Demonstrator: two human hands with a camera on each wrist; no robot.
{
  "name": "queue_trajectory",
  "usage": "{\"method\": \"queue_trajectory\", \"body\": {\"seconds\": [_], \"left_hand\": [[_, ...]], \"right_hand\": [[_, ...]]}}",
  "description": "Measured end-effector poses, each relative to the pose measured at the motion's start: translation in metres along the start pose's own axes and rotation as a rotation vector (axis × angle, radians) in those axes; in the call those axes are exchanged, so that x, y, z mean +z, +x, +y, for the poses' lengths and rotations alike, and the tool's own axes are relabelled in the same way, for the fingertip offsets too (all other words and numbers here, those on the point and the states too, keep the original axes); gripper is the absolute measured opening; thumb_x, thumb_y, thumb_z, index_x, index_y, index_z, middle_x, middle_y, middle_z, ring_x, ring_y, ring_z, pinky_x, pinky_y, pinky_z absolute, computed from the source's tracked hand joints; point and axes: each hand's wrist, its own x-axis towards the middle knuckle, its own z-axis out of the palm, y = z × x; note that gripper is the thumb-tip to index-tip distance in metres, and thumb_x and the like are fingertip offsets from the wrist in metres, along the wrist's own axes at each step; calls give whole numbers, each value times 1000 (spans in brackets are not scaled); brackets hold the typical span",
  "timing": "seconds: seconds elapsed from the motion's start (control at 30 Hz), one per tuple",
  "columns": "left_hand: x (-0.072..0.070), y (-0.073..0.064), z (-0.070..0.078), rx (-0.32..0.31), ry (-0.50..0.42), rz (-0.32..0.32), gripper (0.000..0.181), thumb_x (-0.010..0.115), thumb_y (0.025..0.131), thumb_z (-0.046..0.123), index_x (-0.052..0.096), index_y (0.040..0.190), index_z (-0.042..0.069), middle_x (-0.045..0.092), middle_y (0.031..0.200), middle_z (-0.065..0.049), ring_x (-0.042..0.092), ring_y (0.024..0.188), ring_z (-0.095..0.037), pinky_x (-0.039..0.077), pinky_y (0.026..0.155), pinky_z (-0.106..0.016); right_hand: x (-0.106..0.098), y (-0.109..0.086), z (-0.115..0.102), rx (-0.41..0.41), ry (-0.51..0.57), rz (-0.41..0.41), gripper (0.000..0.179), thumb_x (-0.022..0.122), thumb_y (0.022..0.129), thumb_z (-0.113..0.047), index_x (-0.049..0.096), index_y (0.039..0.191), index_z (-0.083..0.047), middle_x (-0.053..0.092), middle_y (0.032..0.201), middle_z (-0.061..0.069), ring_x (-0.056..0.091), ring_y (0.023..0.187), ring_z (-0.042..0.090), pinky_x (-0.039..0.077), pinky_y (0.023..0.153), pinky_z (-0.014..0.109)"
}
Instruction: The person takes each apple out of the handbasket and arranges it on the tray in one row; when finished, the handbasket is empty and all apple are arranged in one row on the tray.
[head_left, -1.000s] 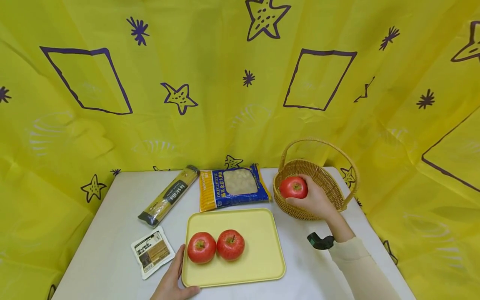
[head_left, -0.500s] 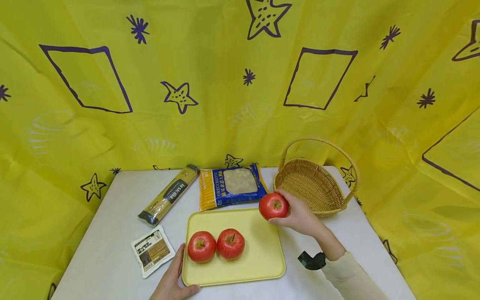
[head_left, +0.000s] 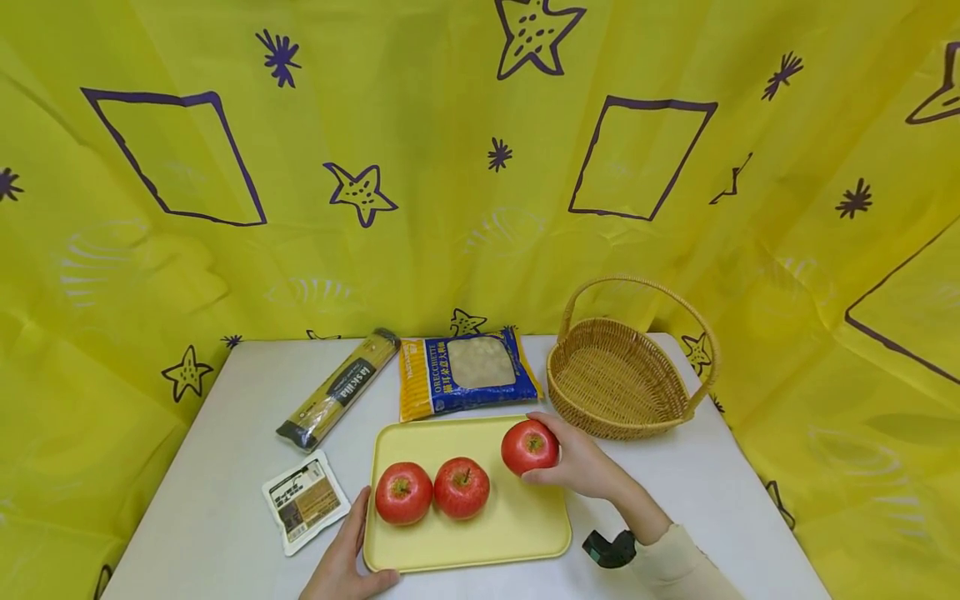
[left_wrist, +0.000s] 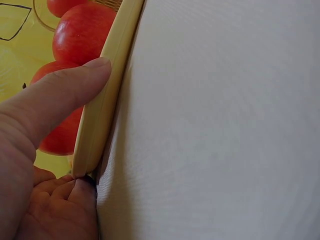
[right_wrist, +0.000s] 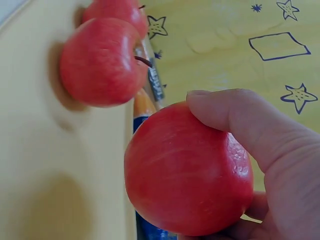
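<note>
My right hand (head_left: 576,460) holds a red apple (head_left: 529,447) between thumb and fingers, over the right part of the yellow tray (head_left: 517,533). In the right wrist view this apple (right_wrist: 187,172) is apart from its shadow on the tray. Two more red apples, the left one (head_left: 403,493) and the middle one (head_left: 461,488), sit side by side on the tray's left half. My left hand (head_left: 347,554) grips the tray's near left corner, thumb along the front edge and fingers along the left side. Seen from the left wrist, the thumb (left_wrist: 75,90) lies against the rim.
Behind the tray lies a blue and orange bag of orecchiette (head_left: 468,375). A wicker basket (head_left: 618,379) with a tall handle stands at the back right. To the left are a pack of spaghetti (head_left: 339,390) and a flat white packet (head_left: 306,502). A yellow curtain (head_left: 435,267) hangs behind the table.
My right hand has lifted the apple out of the wicker basket and carried it left and nearer, over the tray. The left hand and the tray have stayed put.
</note>
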Motion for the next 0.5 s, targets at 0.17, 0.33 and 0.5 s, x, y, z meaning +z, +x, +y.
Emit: {"method": "queue_trajectory", "body": {"seconds": [0.17, 0.33, 0.5], "left_hand": [[-1, 1, 2, -35, 8, -13, 131, 93, 62, 22, 4, 153, -6, 11, 159, -24, 16, 142, -29, 15, 105, -14], [0, 1, 2, -21, 0, -12, 130, 93, 62, 22, 4, 153, -6, 10, 159, -25, 15, 141, -30, 15, 104, -13], [1, -1, -1, 62, -43, 16, 126, 92, 63, 17, 7, 152, -8, 13, 157, -28, 15, 139, -9, 16, 104, -11]], "right_hand": [[13, -2, 7, 9, 15, -42, 89, 86, 73, -30, 43, 143, 2, 56, 129, 13, 57, 109, 25, 52, 88, 40], [24, -6, 13, 33, 10, -57, 89, 85, 72, -31, 43, 142, 3, 58, 127, 14, 58, 108, 25, 52, 87, 41], [30, -9, 18, 37, 6, -64, 89, 85, 72, -31, 43, 142, 3, 58, 126, 14, 58, 107, 25, 52, 87, 41]]}}
